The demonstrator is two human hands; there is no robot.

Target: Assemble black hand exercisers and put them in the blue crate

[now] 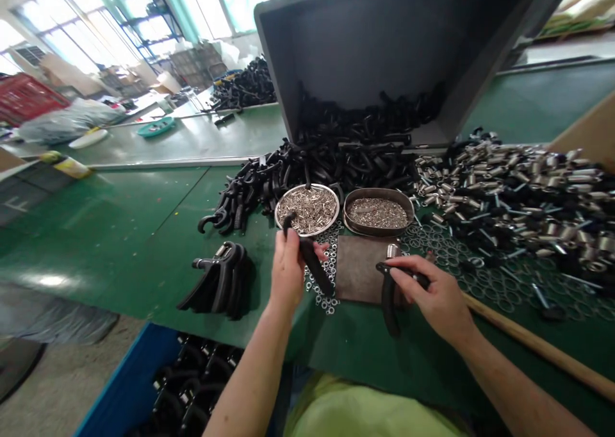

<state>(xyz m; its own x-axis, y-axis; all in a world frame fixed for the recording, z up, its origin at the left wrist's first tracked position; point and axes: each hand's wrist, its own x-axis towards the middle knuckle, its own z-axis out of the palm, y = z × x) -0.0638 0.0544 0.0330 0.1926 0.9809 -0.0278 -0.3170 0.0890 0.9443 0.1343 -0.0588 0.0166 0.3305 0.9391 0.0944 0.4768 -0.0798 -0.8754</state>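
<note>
My left hand (286,273) is closed around a black curved clamp arm (317,270), held tilted in front of the round dish. My right hand (437,296) grips another black clamp arm (390,305), which hangs down over the right edge of a flat metal plate (358,273). A shiny coil spring (393,251) stands at the top of that arm; I cannot tell whether it is attached. Something dark also shows under my right fingers, partly hidden. Left of my left hand, several black clamps with springs (221,283) stand grouped on the green table.
Small metal pins fill a round dish (277,218) and an oval tin (379,230). Behind them, black arms spill from a tipped grey bin (365,46). Springs and screws (552,200), wire rings (504,289) and a wooden handle (542,347) lie right. A blue crate (115,386) sits lower left.
</note>
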